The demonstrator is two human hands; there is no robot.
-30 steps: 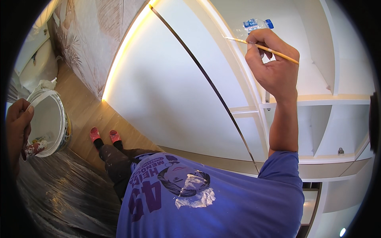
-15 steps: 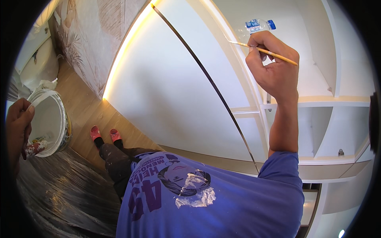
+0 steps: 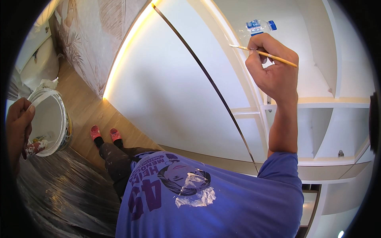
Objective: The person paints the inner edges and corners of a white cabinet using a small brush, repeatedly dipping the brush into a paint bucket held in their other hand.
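Note:
My right hand (image 3: 274, 67) is closed in a pinch round a thin paintbrush (image 3: 279, 58) with a wooden handle. Its white-coated tip points left and lies over the pale curved edge strip (image 3: 234, 53) of a white shelf unit; I cannot tell whether it touches. Over at the far left, my left hand (image 3: 18, 123) grips the rim of a white bucket (image 3: 63, 119), tilted with its mouth toward me. A red, paint-crusted piece (image 3: 35, 148) shows below those fingers, its kind unclear. White smears mark the bucket's inside.
Behind my right hand a clear plastic bottle (image 3: 254, 27) with a blue cap lies in the shelf unit (image 3: 317, 104). A dark strip (image 3: 206, 75) crosses the white panel (image 3: 174, 79). Dark plastic sheeting (image 3: 71, 194) lies at lower left, beside a wooden floor (image 3: 79, 91).
The brush tip has shifted slightly down along the edge strip, and my right hand has moved a little with it. My left hand and the bucket look unchanged.

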